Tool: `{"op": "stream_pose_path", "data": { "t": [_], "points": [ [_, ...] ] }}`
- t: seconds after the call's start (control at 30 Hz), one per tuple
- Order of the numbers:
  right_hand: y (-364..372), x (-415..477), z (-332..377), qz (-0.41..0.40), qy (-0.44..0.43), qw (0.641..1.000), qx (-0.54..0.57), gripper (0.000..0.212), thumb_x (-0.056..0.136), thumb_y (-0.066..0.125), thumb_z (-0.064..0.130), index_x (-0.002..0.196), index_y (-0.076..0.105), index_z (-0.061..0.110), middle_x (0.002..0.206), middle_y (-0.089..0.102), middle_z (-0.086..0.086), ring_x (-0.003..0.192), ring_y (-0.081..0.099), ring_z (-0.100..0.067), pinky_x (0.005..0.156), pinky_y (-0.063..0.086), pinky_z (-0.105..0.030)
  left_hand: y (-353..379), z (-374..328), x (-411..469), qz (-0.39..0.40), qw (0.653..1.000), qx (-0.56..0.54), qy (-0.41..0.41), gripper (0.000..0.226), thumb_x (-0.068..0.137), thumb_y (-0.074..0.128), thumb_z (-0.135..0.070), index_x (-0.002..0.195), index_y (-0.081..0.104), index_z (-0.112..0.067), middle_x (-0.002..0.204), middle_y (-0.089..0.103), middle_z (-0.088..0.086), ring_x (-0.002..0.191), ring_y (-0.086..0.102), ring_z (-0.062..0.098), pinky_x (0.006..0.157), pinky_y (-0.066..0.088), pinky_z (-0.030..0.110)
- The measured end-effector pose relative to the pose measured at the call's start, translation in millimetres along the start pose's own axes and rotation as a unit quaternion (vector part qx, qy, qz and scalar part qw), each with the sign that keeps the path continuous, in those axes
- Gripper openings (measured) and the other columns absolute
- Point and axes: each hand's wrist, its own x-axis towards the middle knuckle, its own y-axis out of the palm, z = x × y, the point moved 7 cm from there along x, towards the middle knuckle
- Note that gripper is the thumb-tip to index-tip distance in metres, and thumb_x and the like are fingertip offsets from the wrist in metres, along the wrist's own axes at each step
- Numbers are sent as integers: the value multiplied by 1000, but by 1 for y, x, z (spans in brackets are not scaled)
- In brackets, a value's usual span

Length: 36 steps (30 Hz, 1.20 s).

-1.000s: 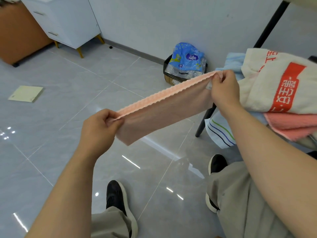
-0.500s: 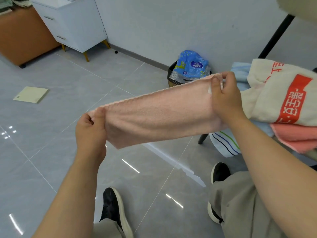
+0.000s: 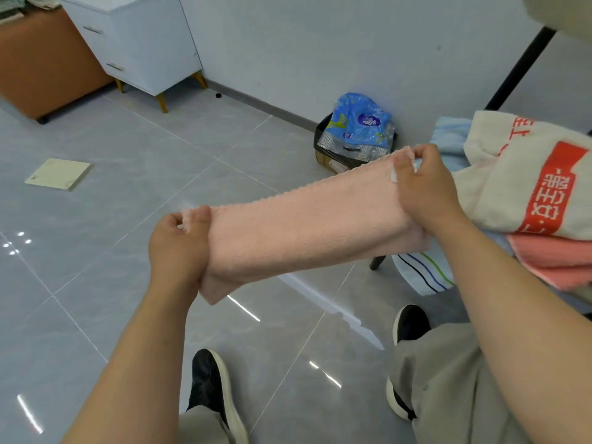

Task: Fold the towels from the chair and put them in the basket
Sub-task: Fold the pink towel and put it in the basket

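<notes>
Fingers (image 3: 198,216) of the left hand (image 3: 177,248), at centre left of the frame, are curled round one end of the pink towel (image 3: 304,232), thumb on top pinching its upper corner. Fingers (image 3: 426,152) of the right hand (image 3: 423,187), right of centre and higher, pinch the other upper corner, where a small white tag shows. The pink towel hangs in the air between the two hands, folded into a long band that slopes up from left to right, scalloped edge on top.

Two black shoes (image 3: 208,382) stand on the grey tiled floor (image 3: 96,283) along the bottom edge. At the right edge lies a pile: a cream towel (image 3: 512,174) with a red band on top, a coral towel (image 3: 557,261) under it, a blue towel (image 3: 448,136) behind, and a striped towel (image 3: 423,274) hanging down beside a black chair leg (image 3: 378,262).

Farther off, above centre, a dark box (image 3: 323,136) against the wall holds a blue pack (image 3: 362,123). A pale card (image 3: 59,173) lies on the floor at left. A white cabinet (image 3: 137,43) stands in the upper left.
</notes>
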Motion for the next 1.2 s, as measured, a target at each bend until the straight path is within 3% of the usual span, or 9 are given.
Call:
{"op": "stream_pose_path", "data": {
  "t": [0.13, 0.23, 0.3, 0.4, 0.57, 0.7, 0.9, 1.0, 1.2],
  "points": [
    [0, 3, -11, 6, 55, 998, 21, 33, 99, 50, 53, 108, 50, 21, 106, 58, 3, 98, 51, -17, 79, 32, -28, 16, 14, -4, 97, 978, -119, -144, 40, 95, 66, -20, 132, 55, -9, 107, 70, 9, 84, 70, 18, 64, 55, 30],
    [6, 5, -26, 24, 124, 989, 77, 49, 91, 56, 63, 116, 54, 21, 113, 59, 5, 103, 55, -15, 85, 40, -29, 21, 17, -5, 111, 965, -163, -171, 47, 95, 60, -1, 137, 42, -14, 103, 62, 12, 84, 65, 22, 70, 53, 34],
    [13, 4, -31, 55, 153, 980, 116, 55, 79, 67, 64, 117, 54, 27, 117, 62, 1, 105, 62, -18, 90, 52, -37, 19, 12, -4, 100, 980, -120, -121, 31, 95, 54, 2, 113, 50, -23, 97, 60, 10, 75, 58, 23, 61, 46, 32],
    [23, 3, -34, 106, 151, 973, 141, 48, 80, 74, 37, 121, 50, 35, 113, 63, -4, 96, 63, -19, 83, 55, -40, 17, 3, -5, 96, 991, -77, -44, 35, 93, 48, 4, 76, 63, -23, 89, 62, 3, 76, 54, 22, 60, 41, 27],
    [21, 3, -11, 88, 23, 990, 112, 26, 93, 51, 8, 88, 56, 33, 82, 58, 6, 69, 47, -11, 62, 39, -24, 14, -11, -13, 50, 998, -25, 26, 39, 94, 46, -5, 86, 74, -30, 96, 64, -14, 84, 58, 1, 71, 45, 21],
    [14, -1, 1, 78, -45, 996, 8, 35, 92, 44, 2, 76, 59, 29, 89, 62, 12, 85, 52, -10, 74, 38, -22, 16, -15, -13, 59, 996, 12, 67, 26, 91, 55, -19, 97, 72, -38, 101, 59, -17, 90, 57, 1, 81, 45, 28],
    [17, -1, -5, 121, -21, 991, -59, 25, 100, 51, 23, 117, 68, 32, 120, 66, 2, 109, 58, -18, 90, 41, -28, 23, -24, -20, 136, 979, 86, 124, 62, 79, 80, -21, 135, 56, -34, 132, 53, -12, 117, 53, 6, 96, 46, 31],
    [17, -5, -4, 159, -58, 975, -144, 43, 98, 56, 27, 141, 54, 27, 145, 54, 0, 134, 48, -22, 107, 34, -30, 25, -17, -18, 177, 975, 96, 93, 70, 78, 82, -22, 141, 53, -29, 135, 53, -11, 119, 54, 10, 96, 48, 33],
    [22, -8, -2, 182, -90, 949, -241, 57, 102, 50, 25, 156, 33, 25, 157, 36, -5, 141, 38, -26, 111, 31, -35, 31, -7, -21, 231, 963, 130, 54, 76, 78, 83, -18, 146, 49, -25, 133, 50, -7, 117, 52, 12, 88, 45, 29]
  ]
}}
